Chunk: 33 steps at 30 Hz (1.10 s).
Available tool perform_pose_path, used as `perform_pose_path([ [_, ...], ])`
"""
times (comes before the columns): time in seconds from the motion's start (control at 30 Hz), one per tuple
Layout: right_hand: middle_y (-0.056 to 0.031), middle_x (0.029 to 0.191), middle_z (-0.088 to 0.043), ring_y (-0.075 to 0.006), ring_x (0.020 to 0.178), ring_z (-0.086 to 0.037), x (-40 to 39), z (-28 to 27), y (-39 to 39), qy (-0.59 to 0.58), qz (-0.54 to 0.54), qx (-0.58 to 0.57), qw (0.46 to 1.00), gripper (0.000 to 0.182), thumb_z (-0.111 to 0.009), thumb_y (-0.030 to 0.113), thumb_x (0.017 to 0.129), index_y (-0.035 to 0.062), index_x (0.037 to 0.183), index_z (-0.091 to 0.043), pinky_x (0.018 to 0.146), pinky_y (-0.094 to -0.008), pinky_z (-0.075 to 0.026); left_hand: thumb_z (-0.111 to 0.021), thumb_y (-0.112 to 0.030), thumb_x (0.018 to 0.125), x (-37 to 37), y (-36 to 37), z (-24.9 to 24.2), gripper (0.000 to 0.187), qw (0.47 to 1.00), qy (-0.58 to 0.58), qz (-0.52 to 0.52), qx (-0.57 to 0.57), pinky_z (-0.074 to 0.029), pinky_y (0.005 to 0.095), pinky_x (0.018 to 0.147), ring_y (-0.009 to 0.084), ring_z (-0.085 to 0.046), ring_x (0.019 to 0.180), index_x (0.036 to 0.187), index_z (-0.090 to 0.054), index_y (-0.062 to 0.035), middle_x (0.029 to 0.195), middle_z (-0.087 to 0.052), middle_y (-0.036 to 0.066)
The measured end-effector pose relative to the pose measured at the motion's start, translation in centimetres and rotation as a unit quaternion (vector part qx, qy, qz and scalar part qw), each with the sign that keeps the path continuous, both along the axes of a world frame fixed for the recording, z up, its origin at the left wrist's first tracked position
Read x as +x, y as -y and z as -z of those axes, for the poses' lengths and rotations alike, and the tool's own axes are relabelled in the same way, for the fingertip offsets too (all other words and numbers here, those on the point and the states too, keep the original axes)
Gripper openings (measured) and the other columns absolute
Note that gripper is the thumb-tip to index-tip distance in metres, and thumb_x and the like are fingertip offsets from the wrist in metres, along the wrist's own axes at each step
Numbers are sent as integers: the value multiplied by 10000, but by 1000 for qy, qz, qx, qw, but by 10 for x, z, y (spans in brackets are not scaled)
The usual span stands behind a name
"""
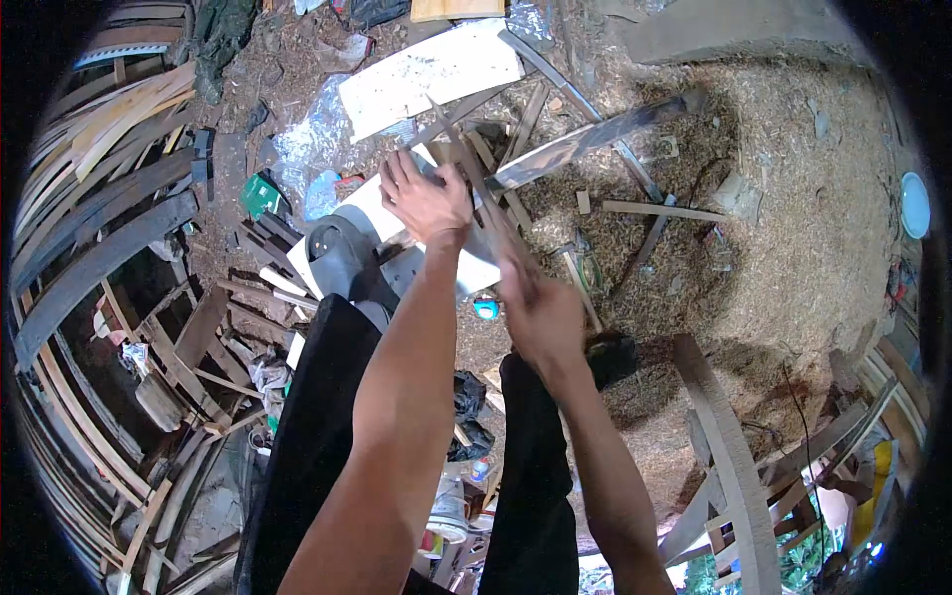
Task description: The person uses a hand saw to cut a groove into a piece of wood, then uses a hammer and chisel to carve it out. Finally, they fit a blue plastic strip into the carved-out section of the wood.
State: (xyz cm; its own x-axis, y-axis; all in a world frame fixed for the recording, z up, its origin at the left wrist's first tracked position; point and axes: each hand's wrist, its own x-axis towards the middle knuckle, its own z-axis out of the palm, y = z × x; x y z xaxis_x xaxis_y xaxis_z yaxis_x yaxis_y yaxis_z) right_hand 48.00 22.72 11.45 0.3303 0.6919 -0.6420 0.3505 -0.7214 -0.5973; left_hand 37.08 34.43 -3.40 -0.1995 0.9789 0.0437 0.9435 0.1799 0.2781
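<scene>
My right hand (543,312) is closed round the near end of a handsaw (483,188); its long tapering blade is blurred and points away from me. My left hand (426,198) is closed over a dark-stained wooden plank (585,141), its fingers bent over the far side and its thumb toward the blade. That plank slants up to the right, and the saw crosses it just right of my left hand. Beneath lies a white board (367,213), partly hidden. A foot in a grey sandal (342,256) rests on it, left of my hand.
A second white panel (436,74) lies beyond my hands. Sawdust and wood scraps (659,210) cover the ground. Stacked timber (109,228) lines the left side, and a curved beam (729,456) stands at the lower right. A blue tape measure (486,309) lies between my legs.
</scene>
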Motion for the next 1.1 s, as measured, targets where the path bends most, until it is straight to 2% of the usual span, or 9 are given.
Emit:
perform_pose_path([
  [0.1, -253, 684, -630, -432, 688, -654, -10, 10, -39, 41, -17, 7, 999, 450, -557, 396, 913, 17, 723, -708, 650, -488, -538, -518, -267, 754, -6, 0, 3, 628, 1000, 2, 17, -4, -254, 511, 1100, 347, -355, 1350, 1304, -502, 35, 1382, -493, 190],
  [0.17, -250, 671, -625, -448, 692, -643, -3, -7, -31, -43, 36, -15, 998, 437, -556, 384, 921, 28, 721, -711, 653, -500, -531, -517, -267, 755, -5, 6, -3, 626, 1000, 1, 13, -10, -250, 511, 1101, 347, -352, 1351, 1304, -499, 35, 1383, -492, 190],
  [0.3, -228, 690, -640, -431, 637, -646, -4, -53, 50, 25, 64, 77, 995, 308, -586, 311, 922, 27, 955, -703, 598, -470, -533, -510, -256, 757, -2, 2, 0, 611, 1000, 3, 3, -2, -241, 511, 1106, 348, -342, 1357, 1293, -499, 37, 1391, -478, 193],
  [0.4, -218, 716, -658, -400, 633, -666, 16, -96, 66, -37, 9, -66, 997, 320, -605, 285, 912, 10, 1061, -673, 562, -434, -532, -509, -255, 756, -4, 0, 2, 615, 1000, -6, -3, -2, -240, 510, 1108, 348, -340, 1359, 1298, -495, 37, 1401, -464, 196],
  [0.67, -240, 608, -600, -431, 642, -640, -8, 5, -36, 36, 8, 31, 999, 497, -569, 410, 913, 16, 626, -665, 580, -485, -521, -512, -257, 750, -1, -4, -2, 643, 1000, -1, 3, -24, -246, 509, 1106, 352, -351, 1350, 1321, -483, 37, 1397, -473, 186],
  [0.77, -237, 657, -623, -429, 652, -647, -7, -13, -11, 19, 14, 38, 999, 417, -566, 402, 918, 13, 842, -696, 586, -478, -526, -506, -263, 758, 0, 1, -7, 638, 1000, 7, 4, -18, -239, 509, 1109, 355, -348, 1350, 1317, -483, 45, 1399, -471, 190],
  [0.9, -210, 663, -643, -431, 661, -654, 10, -96, 64, -53, 74, -63, 994, 287, -600, 309, 914, 78, 1042, -713, 602, -467, -534, -509, -254, 761, -1, 1, 0, 626, 1000, -3, 2, -2, -227, 506, 1114, 356, -343, 1355, 1309, -481, 47, 1382, -475, 195],
  [1.0, -206, 687, -652, -426, 670, -656, 17, -103, 78, -33, 28, -96, 994, 274, -614, 276, 908, 109, 1108, -700, 600, -464, -531, -506, -260, 767, 0, 0, -1, 617, 1000, 4, 1, 4, -229, 503, 1113, 355, -343, 1356, 1304, -482, 43, 1381, -477, 190],
  [1.1, -220, 682, -645, -429, 641, -645, 1, -36, 32, 25, 8, 12, 1000, 308, -596, 336, 912, 63, 992, -714, 581, -475, -522, -510, -260, 770, 0, 2, -4, 608, 1000, 7, -1, -11, -238, 503, 1106, 357, -351, 1351, 1299, -486, 39, 1378, -480, 187],
])
